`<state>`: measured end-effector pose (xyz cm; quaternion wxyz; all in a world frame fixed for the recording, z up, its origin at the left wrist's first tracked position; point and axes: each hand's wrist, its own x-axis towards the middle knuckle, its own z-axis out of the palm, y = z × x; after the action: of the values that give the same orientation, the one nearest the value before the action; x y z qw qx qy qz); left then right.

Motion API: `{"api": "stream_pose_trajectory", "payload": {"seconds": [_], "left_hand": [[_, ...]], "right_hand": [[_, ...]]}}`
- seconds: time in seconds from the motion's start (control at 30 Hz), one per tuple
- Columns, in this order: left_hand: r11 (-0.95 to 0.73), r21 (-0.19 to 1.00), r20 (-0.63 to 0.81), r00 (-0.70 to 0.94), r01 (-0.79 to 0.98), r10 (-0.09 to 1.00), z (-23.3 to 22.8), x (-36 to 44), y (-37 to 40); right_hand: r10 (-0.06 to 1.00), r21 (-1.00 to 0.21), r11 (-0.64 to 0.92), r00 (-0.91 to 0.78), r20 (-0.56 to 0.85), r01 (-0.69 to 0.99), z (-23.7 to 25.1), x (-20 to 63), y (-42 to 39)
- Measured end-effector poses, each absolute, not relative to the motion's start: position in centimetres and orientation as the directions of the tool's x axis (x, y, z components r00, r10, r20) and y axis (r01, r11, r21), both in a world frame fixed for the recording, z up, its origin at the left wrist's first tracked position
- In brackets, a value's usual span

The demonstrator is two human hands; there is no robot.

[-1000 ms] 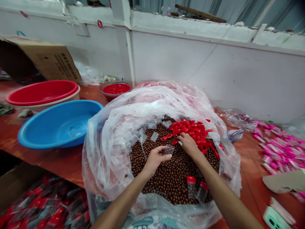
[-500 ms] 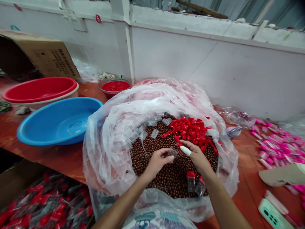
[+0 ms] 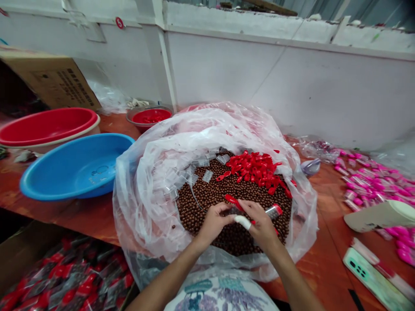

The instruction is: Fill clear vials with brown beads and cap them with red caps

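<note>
My left hand (image 3: 212,222) pinches a small clear plastic vial (image 3: 234,210) over the brown balls in the big clear plastic bag (image 3: 145,190), and my right hand (image 3: 261,224) is clamped on a red cap (image 3: 234,200). I judge the cap should seat squarely. Beyond my right hand, a red-capped clear tube (image 3: 274,211) lies with its long axis left-right, cap pointing right.

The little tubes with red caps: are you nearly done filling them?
One capped tube lies finished on the brown balls. The left hand and right hand are together over a red cap. Many red caps and clear tubes remain.
</note>
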<state>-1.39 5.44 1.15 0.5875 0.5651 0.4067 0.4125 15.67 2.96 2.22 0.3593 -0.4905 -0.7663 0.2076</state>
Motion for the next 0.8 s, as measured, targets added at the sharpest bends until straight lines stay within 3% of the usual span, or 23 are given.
{"api": "stream_pose_trajectory", "payload": {"seconds": [0.13, 0.3, 0.6, 0.8], "left_hand": [[0.145, 0.978, -0.088, 0.327, -0.153, 0.941, 1.1, -1.1, 5.0], [0.236, 0.949, -0.157, 0.337, -0.209, 0.929, 0.7, -0.8, 4.4], [0.23, 0.946, -0.139, 0.351, -0.23, 0.926, 0.5, -0.4, 3.8], [0.604, 0.697, -0.387, 0.506, -0.386, 0.771, 1.5, -0.5, 4.1]], "right_hand": [[0.874, -0.538, 0.476, -0.302, 0.381, 0.695, 1.1, 15.1, 2.2], [0.836, -0.455, 0.504, -0.281, 0.472, 0.734, 0.1, 14.7, 2.0], [0.848, -0.495, 0.469, -0.216, 0.484, 0.731, -0.9, 14.9, 1.6], [0.889, -0.548, 0.424, -0.214, 0.405, 0.721, 0.6, 15.0, 1.4]]}}
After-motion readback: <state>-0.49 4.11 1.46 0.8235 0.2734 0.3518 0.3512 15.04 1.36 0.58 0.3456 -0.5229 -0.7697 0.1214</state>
